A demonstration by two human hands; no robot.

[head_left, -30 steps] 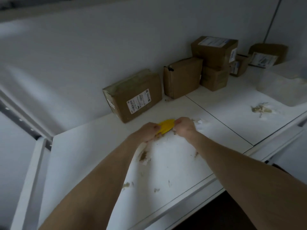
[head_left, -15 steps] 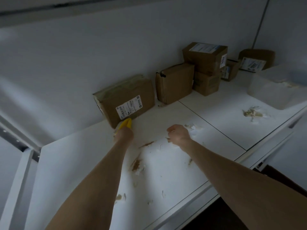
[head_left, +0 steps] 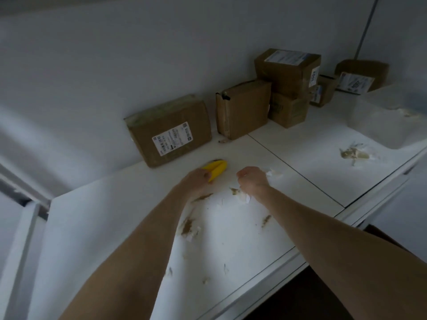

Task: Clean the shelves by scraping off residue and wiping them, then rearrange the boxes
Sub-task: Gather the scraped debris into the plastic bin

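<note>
My left hand (head_left: 197,180) grips a yellow scraper (head_left: 216,169) whose blade end lies on the white shelf (head_left: 115,215), just in front of a labelled cardboard box (head_left: 169,130). My right hand (head_left: 253,180) is curled into a fist and rests on the shelf to the right of the scraper; white scraps show at its edges, and I cannot tell if it holds them. Brown and white residue (head_left: 188,227) is smeared on the shelf under and between my forearms.
More cardboard boxes stand along the back wall: an upright one (head_left: 243,109), a stack of two (head_left: 287,72) and further boxes (head_left: 360,76) at the right. A translucent plastic tub (head_left: 390,116) sits at the right edge. Another residue patch (head_left: 352,153) lies on the right shelf panel.
My two hands, first together on the scraper, came apart. The left hand carried the scraper left toward the labelled box, then back a little to the right. The right fist stayed put.
</note>
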